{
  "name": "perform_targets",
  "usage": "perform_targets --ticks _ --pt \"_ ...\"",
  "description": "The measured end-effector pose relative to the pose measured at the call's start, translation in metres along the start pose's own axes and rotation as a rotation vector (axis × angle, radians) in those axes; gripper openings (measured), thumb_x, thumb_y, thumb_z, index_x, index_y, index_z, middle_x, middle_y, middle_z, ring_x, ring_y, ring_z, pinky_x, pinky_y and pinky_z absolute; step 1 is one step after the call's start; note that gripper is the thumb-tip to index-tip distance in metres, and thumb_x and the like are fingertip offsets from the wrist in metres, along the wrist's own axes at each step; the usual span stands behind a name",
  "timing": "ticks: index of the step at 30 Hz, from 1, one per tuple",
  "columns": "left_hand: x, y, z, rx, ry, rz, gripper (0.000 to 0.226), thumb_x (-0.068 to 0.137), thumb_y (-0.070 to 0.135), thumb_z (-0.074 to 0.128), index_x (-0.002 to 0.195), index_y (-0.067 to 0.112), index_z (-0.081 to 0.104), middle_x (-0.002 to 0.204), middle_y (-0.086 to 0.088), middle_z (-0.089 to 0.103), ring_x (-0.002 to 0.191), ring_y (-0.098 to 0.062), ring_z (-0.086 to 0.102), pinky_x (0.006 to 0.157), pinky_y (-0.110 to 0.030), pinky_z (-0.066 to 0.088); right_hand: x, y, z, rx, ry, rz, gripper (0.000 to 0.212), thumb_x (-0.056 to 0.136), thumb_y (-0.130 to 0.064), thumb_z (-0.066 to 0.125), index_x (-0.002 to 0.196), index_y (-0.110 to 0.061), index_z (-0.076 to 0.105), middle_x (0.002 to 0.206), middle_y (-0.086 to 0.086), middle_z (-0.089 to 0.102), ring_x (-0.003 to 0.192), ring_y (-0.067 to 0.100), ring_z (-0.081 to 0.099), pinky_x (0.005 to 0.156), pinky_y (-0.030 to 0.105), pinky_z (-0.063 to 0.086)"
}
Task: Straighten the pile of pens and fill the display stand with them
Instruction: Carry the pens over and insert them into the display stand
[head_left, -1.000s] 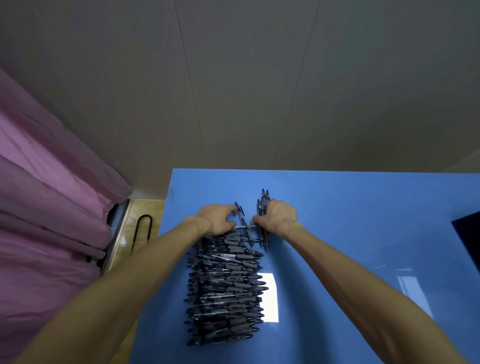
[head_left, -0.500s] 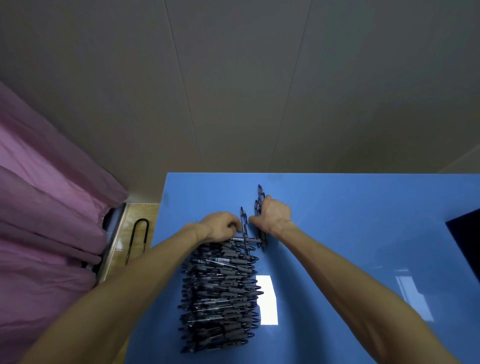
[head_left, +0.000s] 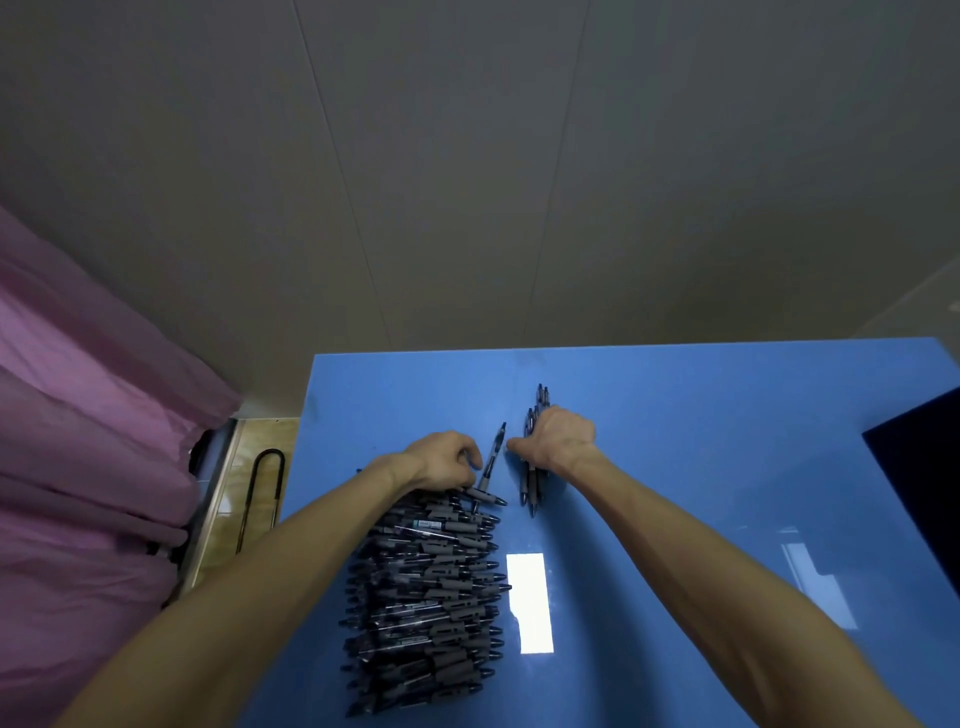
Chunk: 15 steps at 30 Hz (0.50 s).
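Blue table (head_left: 701, 415) meets grey wall (head_left: 467, 182), pink curtain (head_left: 78, 415) alongside.

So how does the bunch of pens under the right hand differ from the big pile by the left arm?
The bunch under the right hand holds only a few pens; the pile holds very many. The bunch's pens point away from the person, while the pile's lie crosswise, stacked in a long row. The right hand grips the bunch; the left hand rests at the pile's far end. Both are the same dark pens on the blue table.
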<state>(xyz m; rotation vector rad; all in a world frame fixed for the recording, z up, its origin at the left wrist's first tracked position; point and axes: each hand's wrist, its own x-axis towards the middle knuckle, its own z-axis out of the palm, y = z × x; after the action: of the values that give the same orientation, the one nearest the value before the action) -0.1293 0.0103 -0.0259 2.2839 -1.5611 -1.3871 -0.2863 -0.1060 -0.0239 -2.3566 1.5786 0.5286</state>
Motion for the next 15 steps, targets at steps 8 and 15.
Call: perform_targets --ticks 8,15 --pt "-0.004 0.014 0.006 -0.008 -0.054 0.024 0.039 0.090 -0.003 0.047 0.112 0.022 0.069 0.108 0.002 0.073 0.104 -0.017 0.066 0.099 -0.033 0.053 -0.015 0.023 0.005 0.021 -0.036 -0.025 0.056 0.085 -0.060 0.062 0.117 -0.014 0.055 0.094 -0.001 0.060 0.093 0.022 0.064 0.075 0.029 0.044" --pt "-0.003 0.028 0.019 0.084 0.039 -0.059 0.024 0.090 0.042 0.064 0.100 0.022 0.071 0.102 0.004 0.072 0.099 -0.021 0.066 0.090 -0.037 0.055 -0.025 0.030 0.015 0.065 -0.031 -0.040 0.065 0.086 -0.063 0.062 0.125 -0.012 0.051 0.115 0.003 0.065 0.106 0.024 0.064 0.077 0.031 0.043"
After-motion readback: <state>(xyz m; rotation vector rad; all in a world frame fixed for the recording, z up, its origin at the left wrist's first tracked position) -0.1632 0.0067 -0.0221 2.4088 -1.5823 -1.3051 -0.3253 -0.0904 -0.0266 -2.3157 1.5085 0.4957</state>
